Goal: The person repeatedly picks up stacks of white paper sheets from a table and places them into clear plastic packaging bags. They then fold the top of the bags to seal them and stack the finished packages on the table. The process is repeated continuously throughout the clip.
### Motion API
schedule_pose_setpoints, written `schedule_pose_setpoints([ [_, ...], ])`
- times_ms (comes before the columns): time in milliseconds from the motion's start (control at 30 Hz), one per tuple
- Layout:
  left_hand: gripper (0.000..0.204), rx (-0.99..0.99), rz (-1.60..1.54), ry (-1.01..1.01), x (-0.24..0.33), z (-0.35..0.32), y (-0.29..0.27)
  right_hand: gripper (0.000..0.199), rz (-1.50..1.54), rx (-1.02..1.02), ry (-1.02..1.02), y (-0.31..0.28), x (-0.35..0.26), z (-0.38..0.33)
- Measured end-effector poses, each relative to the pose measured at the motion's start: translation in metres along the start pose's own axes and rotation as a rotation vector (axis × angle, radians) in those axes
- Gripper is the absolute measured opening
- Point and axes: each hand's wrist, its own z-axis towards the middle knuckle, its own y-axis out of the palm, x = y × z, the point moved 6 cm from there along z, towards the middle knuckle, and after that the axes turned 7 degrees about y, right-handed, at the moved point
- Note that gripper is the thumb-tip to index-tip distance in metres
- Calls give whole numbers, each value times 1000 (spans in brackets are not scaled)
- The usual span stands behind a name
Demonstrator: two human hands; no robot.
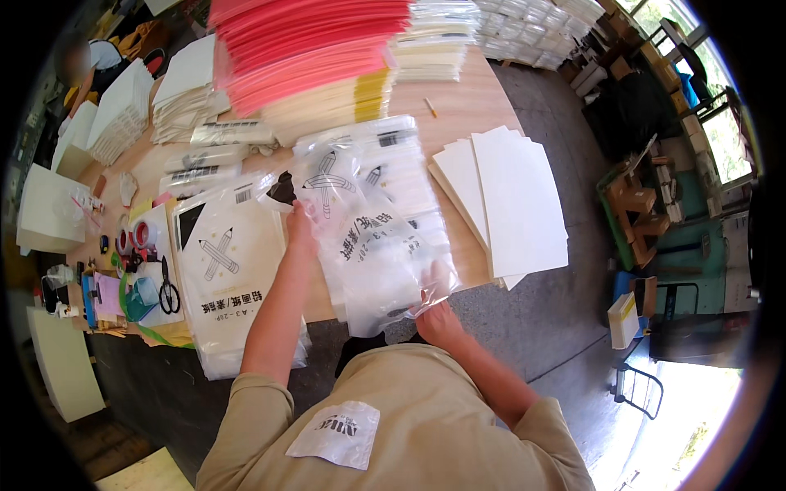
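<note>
A clear plastic bag (372, 270) printed with crossed pencils and black lettering is stretched between my hands, tilted and crumpled. At its upper left edge my left hand (301, 227) is closed on the film. My right hand (440, 322) grips the lower right corner, its fingers partly showing through the plastic. Beneath it lies a pile of similar bags (397, 135). To the left, a stack of the same printed bags (233, 282) overhangs the table's near edge. White paper sheets (520, 204) lie slightly fanned on the right.
Tall stacks of pink sheets (315, 41) stand at the back of the table (471, 102). Scissors (169, 288), tape rolls (145, 235) and small tools crowd the left side. A person (102, 59) is at the far left. A trolley (639, 389) stands on the floor at right.
</note>
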Motion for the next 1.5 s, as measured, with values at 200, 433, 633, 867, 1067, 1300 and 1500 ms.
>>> schedule_pose_setpoints([
  [200, 78, -86, 152, -110, -10, -1, -32, 56, 538, -539, -10, -22, 64, -47],
  [433, 53, 498, 487, 1098, 58, -186, -15, 32, 816, -161, 460, -117, 269, -99],
  [633, 30, -513, 702, 1092, -44, -383, 218, 37, 253, 754, 623, -199, 448, -118],
  [867, 36, -255, 639, 428, -232, -275, 274, 45, 523, 385, 789, -173, 501, -75],
  [1067, 29, -408, 639, 211, -223, -273, 278, 50, 344, 315, 841, -173, 491, -66],
  [1300, 30, -394, 349, 11, -206, -265, 302, 45, 251, 309, 820, -202, 470, -59],
  [1500, 41, -428, 547, 28, -192, -289, 297, 32, 681, 4, 808, -207, 474, -68],
])
